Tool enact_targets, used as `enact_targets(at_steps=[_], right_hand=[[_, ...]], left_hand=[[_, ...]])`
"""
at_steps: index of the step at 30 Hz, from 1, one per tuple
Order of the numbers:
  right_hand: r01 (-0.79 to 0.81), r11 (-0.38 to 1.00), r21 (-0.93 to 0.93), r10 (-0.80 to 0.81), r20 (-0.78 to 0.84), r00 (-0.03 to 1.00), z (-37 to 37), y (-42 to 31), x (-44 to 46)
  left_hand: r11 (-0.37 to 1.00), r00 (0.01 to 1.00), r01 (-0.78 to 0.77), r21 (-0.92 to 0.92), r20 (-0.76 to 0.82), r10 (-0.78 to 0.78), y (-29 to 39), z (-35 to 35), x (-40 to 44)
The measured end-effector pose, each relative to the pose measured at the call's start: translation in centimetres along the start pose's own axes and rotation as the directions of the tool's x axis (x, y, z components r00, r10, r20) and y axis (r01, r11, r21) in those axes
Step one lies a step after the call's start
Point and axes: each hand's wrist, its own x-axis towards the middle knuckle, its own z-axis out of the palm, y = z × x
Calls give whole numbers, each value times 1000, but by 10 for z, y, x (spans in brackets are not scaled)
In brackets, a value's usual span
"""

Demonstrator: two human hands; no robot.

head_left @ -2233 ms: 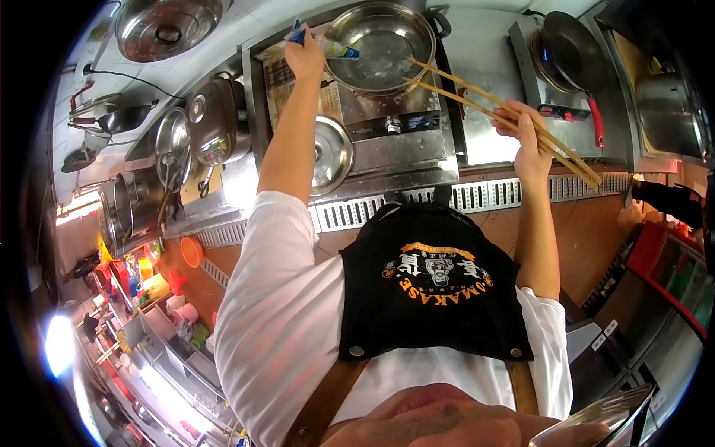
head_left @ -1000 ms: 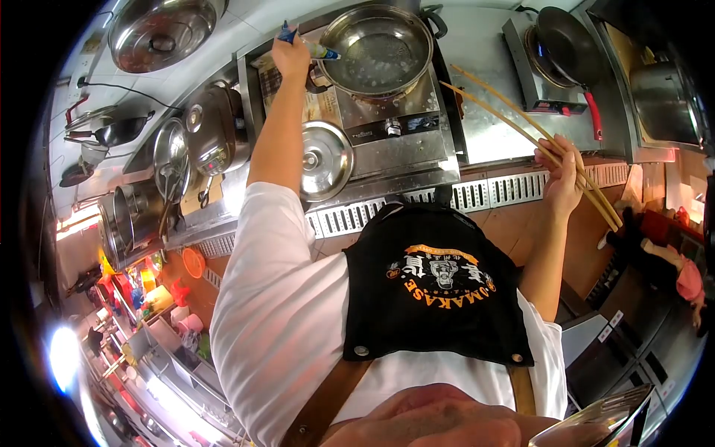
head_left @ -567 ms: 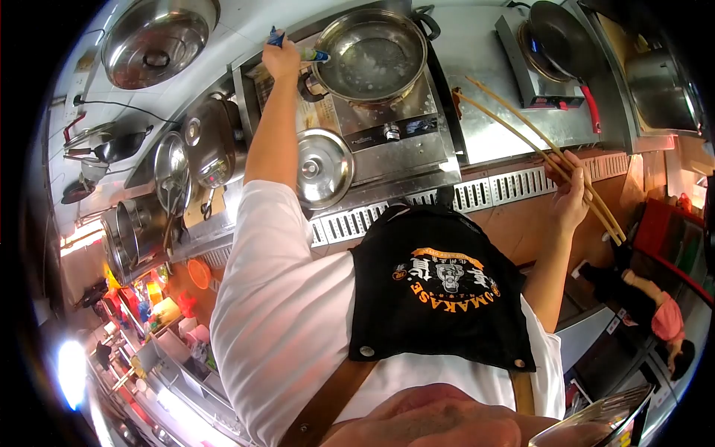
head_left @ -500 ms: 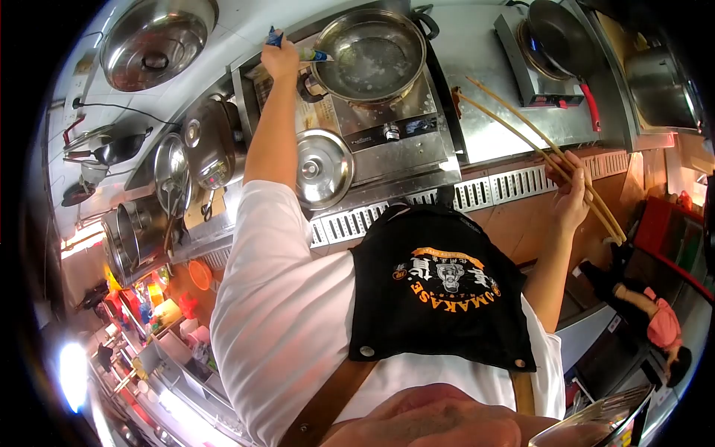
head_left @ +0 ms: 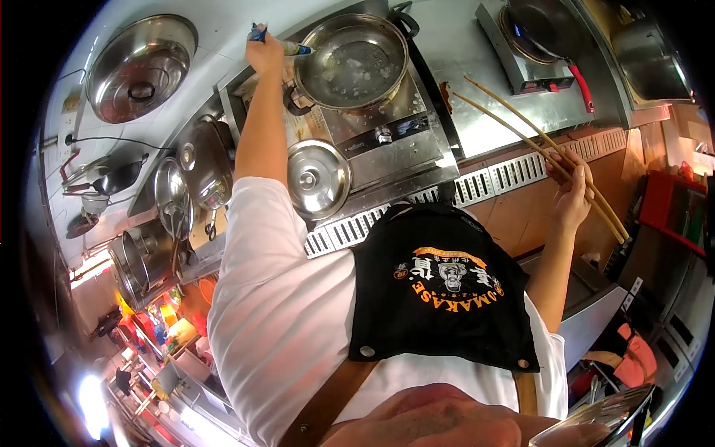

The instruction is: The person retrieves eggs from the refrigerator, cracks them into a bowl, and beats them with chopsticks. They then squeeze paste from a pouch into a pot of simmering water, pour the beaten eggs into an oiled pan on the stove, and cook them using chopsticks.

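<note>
As the head view looks down over the steel tabletop (head_left: 484, 127), a wide metal pan (head_left: 351, 63) sits on the cooker (head_left: 372, 160), clear liquid and pale bits inside.

Left hand (head_left: 266, 55): closed round a small blue-and-green packet (head_left: 295, 49), its narrow end pointing at the pan's near-left rim; contact with the rim, cannot tell. Right hand (head_left: 572, 186): narrow grip on long wooden chopsticks (head_left: 609, 217), tips slightly parted, reaching over bare steel to the right of the cooker, well apart from the pan.

Round metal lid (head_left: 319, 179) lies knob up on the cooker's left side, below the pan's black side handle. Farther right, dark frying pan (head_left: 544, 30), red handle, on a small burner (head_left: 525, 63). Lower right, partly hidden: another person (head_left: 635, 359) in pink.
</note>
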Motion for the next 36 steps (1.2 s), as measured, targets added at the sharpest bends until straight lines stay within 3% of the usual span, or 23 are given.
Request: enact_targets(at_steps=[4, 13, 18, 22, 24, 34, 36], right_hand=[[-5, 1000, 0, 5, -23, 1000, -3, -1, -2], [-21, 999, -32, 17, -103, 995, -13, 0, -6], [-5, 1000, 2, 5, -85, 996, -17, -1, -6], [-2, 1000, -21, 0, -94, 996, -22, -1, -5], [-5, 1000, -14, 4, -103, 995, -25, 1, -4], [-18, 999, -40, 14, -94, 995, -31, 1, 0], [-23, 999, -42, 18, -102, 995, -33, 3, 1]], left_hand=[[998, 998, 34, 45, 58, -36, 14, 14, 9], [996, 997, -79, 46, 24, 78, 32, 46, 15], [996, 998, -15, 84, 62, 10, 47, 51, 5], [998, 998, -60, 12, 35, 59, 38, 61, 4], [997, 998, 5, 71, 63, -10, 44, 58, 3], [990, 1000, 6, 142, 8, -7, 45, 66, -6], [998, 999, -10, 66, 49, 7, 37, 68, -7]])
